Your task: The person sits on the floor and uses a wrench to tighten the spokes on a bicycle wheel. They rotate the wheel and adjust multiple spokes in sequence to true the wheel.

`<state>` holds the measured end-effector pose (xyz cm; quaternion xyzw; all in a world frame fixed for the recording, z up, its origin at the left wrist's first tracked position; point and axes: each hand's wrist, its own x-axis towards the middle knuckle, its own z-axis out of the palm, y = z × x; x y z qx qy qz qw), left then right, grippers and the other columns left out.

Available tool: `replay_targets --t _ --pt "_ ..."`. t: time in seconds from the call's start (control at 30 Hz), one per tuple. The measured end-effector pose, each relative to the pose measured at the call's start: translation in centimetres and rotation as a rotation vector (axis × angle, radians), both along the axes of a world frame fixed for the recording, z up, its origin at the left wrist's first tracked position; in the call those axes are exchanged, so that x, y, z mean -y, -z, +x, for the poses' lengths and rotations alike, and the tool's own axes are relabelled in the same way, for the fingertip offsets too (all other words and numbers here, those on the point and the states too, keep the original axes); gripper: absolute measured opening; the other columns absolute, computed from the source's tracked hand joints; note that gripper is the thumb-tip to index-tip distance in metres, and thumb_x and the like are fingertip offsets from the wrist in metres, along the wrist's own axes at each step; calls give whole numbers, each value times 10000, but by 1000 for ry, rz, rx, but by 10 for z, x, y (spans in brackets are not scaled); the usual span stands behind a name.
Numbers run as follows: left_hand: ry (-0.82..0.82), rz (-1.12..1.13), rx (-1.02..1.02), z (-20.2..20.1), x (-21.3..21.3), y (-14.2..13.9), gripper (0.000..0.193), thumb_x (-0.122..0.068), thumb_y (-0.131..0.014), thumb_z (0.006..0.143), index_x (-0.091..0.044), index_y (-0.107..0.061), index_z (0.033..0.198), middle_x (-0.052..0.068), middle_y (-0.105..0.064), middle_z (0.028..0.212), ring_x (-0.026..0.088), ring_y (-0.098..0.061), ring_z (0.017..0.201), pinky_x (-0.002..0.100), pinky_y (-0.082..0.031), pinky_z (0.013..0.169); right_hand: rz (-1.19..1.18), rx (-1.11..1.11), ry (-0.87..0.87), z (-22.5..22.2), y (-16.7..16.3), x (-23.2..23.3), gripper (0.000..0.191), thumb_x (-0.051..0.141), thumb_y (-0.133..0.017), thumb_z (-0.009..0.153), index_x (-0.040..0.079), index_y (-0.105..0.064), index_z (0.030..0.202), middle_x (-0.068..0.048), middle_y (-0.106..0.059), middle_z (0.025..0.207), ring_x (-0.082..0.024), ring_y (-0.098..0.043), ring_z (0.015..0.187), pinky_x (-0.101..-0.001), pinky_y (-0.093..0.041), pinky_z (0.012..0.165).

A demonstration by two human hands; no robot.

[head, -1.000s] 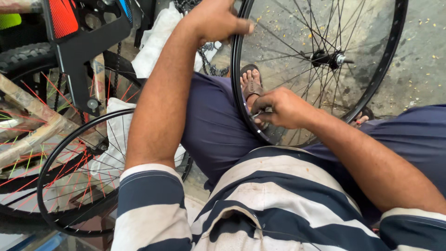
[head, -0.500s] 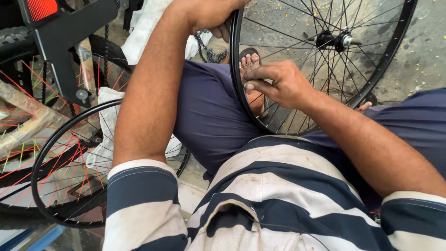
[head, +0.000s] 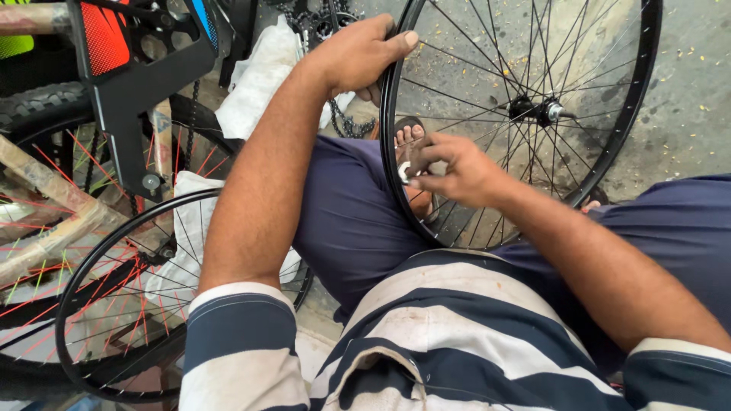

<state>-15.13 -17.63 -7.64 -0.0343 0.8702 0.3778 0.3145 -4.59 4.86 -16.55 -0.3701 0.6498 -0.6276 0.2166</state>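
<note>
Left hand [head: 358,55] clenched on rim [head: 390,114] at ten o'clock; right hand [head: 449,171] pinching small tool [head: 404,173] at eight; truing seemingly unfinished.

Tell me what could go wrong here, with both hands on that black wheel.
The left hand alone steadies the black rim, so the wheel might roll or tip. The right hand works a small tool among the spokes, where fingers could get pinched. The bare foot sits right behind the rim.

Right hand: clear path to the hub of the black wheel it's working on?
Probably yes. The right hand sits at the rim, and the hub lies close beyond it with only thin spokes between.
</note>
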Motion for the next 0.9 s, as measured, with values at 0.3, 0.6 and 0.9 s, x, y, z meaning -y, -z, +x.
replay_targets --t 0.3,0.6,0.9 --pt "5 28 7 0 6 23 447 -446 -527 1030 -29 -652 923 55 -653 672 175 -686 518 333 -572 466 139 38 36 -1 -2 0 403 63 -775 765 79 -703 1161 -106 -715 1065 -263 -721 927 -393 -586 816" --pt "33 -4 65 -3 12 42 545 -488 -461 1040 -18 -717 938 92 -721 706 181 -715 550 323 -594 521 478 -236 28 1 -4 7 607 115 -871 698 0 -649 1250 -185 -709 1013 -382 -675 956 -483 -524 824" --pt "39 -23 65 -1 17 50 614 -561 -436 1022 -32 -747 1013 93 -755 749 188 -756 617 320 -628 565 223 -33 -70 -12 -6 -7 606 53 -799 694 23 -655 1282 -169 -704 1175 -293 -702 1060 -397 -567 925"
